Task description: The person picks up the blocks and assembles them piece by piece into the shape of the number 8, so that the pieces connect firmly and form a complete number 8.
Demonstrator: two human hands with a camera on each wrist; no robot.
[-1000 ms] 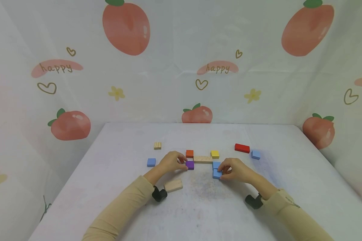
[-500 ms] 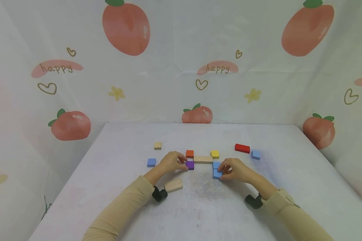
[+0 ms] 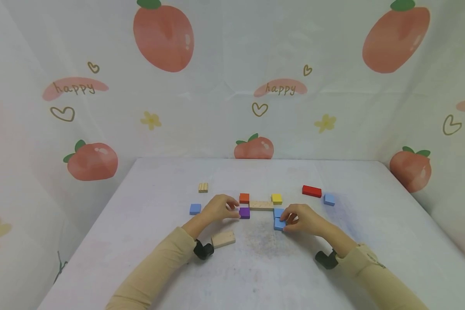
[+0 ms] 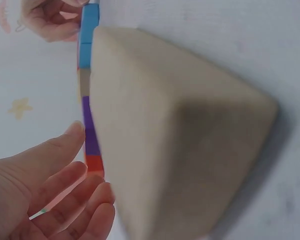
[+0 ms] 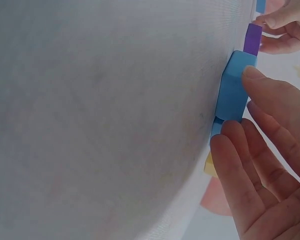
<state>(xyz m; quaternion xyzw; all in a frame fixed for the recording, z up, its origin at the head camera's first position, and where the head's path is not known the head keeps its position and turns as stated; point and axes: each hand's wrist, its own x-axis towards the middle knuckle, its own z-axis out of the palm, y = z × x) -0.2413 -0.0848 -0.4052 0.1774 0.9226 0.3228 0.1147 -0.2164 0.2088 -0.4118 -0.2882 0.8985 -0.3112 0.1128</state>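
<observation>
Left grip [image 3: 220, 208] loose, beside purple block [image 3: 245, 213], right grip [image 3: 304, 218] pinching blue block [image 3: 278, 224]

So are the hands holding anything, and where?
The right hand pinches the nearest blue block by its right edge; unclear whether the left hand grips the purple block.

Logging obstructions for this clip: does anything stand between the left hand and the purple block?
Nothing visible: the left hand is directly beside the purple block. The plain wooden block lies off to the near side, not between them.
</observation>
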